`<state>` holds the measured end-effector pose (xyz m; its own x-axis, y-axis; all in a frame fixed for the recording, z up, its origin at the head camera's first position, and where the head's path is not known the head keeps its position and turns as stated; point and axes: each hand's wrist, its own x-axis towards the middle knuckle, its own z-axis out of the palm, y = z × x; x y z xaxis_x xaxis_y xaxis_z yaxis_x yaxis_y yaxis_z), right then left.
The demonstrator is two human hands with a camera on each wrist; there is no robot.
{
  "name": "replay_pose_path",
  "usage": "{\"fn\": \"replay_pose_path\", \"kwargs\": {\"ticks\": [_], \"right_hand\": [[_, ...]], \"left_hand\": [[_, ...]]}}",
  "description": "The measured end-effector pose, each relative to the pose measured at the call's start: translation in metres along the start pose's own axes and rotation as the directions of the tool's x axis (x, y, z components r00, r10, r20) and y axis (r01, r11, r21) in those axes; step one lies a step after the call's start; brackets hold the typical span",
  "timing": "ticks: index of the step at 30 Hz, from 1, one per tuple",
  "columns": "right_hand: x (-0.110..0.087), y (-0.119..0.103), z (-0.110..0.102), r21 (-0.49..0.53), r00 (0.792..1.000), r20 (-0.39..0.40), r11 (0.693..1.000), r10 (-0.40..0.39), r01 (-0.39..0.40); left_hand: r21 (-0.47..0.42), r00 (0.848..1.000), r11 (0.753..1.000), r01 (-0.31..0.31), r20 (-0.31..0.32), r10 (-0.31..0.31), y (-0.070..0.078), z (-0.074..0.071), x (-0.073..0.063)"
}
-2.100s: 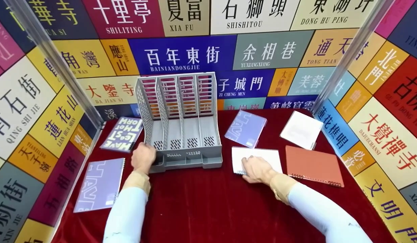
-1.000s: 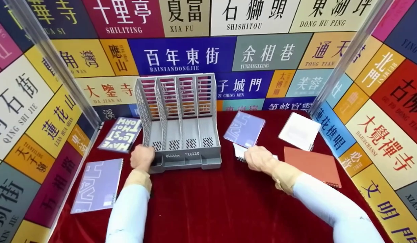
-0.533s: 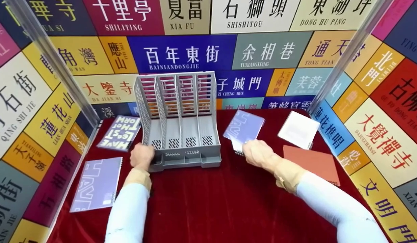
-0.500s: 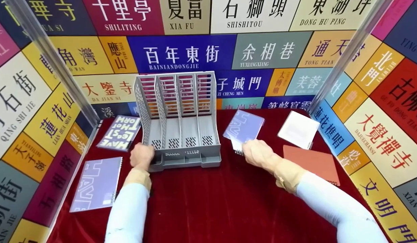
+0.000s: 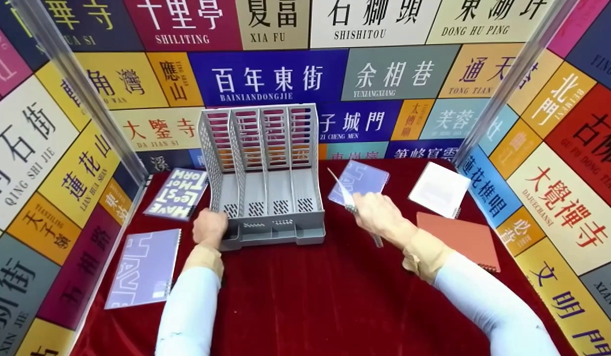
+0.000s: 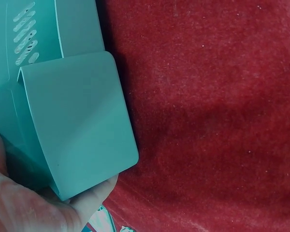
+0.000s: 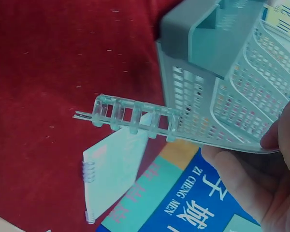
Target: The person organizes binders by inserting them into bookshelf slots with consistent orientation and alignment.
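Note:
My left hand grips the front left corner of a grey desktop file organizer, which has several upright slots. In the left wrist view, my thumb and fingers are around that organizer's corner. To the right of it, my right hand holds a small white ring-bound notebook, seen nearly edge-on. The right wrist view shows this notebook pinched between thumb and fingers, with clear binding rings along its free end. Much of its cover is turned from sight.
On the red cloth lie a purple notebook, a white notebook and a reddish-brown notebook at right. At left are a lettered notebook and a larger purple notebook. Printed walls enclose the back and sides.
The white notebook, flat on the cloth before, is now lifted and turned on edge in my right hand. My left hand stays on the organizer, which has not moved.

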<state>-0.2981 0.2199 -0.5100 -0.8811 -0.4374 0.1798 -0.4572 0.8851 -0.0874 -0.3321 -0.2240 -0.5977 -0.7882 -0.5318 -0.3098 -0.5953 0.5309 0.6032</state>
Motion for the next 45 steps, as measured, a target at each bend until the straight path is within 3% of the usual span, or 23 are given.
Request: {"fn": "replay_pose_path", "kwargs": {"ticks": [6,17,32,36,45], "right_hand": [[0.007,-0.004,-0.005,0.09,0.997,-0.071,0.996,0.031,-0.024],[0.02,-0.018,-0.01,0.227,0.975,-0.221,0.974,0.035,0.017],[0.043,-0.043,-0.017,0.307,0.949,-0.298,0.952,0.102,-0.006],[0.051,-0.047,-0.016,0.32,0.933,-0.338,0.947,0.125,-0.011],[0.07,-0.058,-0.016,0.382,0.863,-0.45,0.923,0.229,-0.046]], "left_hand": [[0.004,1.0,1.0,-0.012,0.004,0.012,0.0,0.001,0.0],[0.01,1.0,1.0,0.004,0.012,-0.004,0.0,0.002,0.004],[0.004,1.0,1.0,0.009,0.0,-0.009,0.0,0.002,0.003],[0.001,1.0,1.0,-0.018,-0.007,0.018,-0.002,0.004,0.003],[-0.028,1.0,0.999,-0.027,-0.016,0.027,-0.003,0.005,0.006]]}}
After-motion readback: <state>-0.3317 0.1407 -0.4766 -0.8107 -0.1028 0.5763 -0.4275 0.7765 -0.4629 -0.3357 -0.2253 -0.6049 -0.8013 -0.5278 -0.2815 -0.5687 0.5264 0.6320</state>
